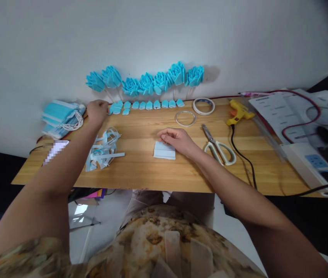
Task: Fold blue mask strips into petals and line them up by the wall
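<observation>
My left hand (96, 111) reaches to the far left end of a row of small folded blue pieces (146, 104) along the wall, its fingers curled at the first piece. My right hand (175, 139) rests on the wooden table (140, 170) with fingers bent, touching the top edge of a folded light-blue mask piece (164, 151). Several blue fabric roses (146, 82) on sticks lean against the wall behind the row.
A stack of blue face masks (61, 117) lies far left, a pile of cut strips (103, 151) beside my left arm. Two tape rolls (194, 112), scissors (218, 146), a yellow glue gun (239, 112) with a black cord, papers and a power strip (308, 162) fill the right.
</observation>
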### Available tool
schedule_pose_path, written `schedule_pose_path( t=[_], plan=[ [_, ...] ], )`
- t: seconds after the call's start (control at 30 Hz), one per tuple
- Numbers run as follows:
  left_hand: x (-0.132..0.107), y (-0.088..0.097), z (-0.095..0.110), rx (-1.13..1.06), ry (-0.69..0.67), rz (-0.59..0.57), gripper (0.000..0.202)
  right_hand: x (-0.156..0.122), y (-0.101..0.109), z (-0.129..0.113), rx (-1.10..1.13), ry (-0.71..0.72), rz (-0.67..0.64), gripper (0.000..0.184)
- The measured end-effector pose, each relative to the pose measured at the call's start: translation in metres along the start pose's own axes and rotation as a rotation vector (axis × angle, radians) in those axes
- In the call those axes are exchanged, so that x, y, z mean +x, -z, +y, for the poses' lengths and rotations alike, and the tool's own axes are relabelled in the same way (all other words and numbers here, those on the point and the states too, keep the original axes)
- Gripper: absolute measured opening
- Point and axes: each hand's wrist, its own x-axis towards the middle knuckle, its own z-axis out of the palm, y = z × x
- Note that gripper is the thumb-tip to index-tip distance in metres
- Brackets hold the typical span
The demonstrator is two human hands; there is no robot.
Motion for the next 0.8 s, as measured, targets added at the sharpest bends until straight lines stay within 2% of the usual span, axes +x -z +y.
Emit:
schedule_pose_path(
  t=[0.07,0.13,0.4,0.6,0.8],
  plan=[
    [0.002,0.006,-0.004,0.032,0.021,0.079,0.041,0.000,0.000,0.001,-0.001,-0.009,-0.002,0.020],
    [0.005,0.007,-0.008,0.062,0.025,0.103,0.040,0.001,0.000,0.003,-0.002,-0.023,-0.001,0.021],
    [0.017,-0.010,-0.019,0.236,-0.053,0.040,0.047,0.002,0.001,0.006,-0.013,-0.004,-0.006,0.023],
    [0.022,-0.020,-0.025,0.199,-0.112,0.013,0.048,0.001,0.000,0.005,-0.024,-0.016,-0.001,0.025],
    [0.014,-0.023,-0.016,0.166,-0.109,0.005,0.047,0.000,0.000,0.004,-0.027,-0.031,-0.008,0.024]
  ],
)
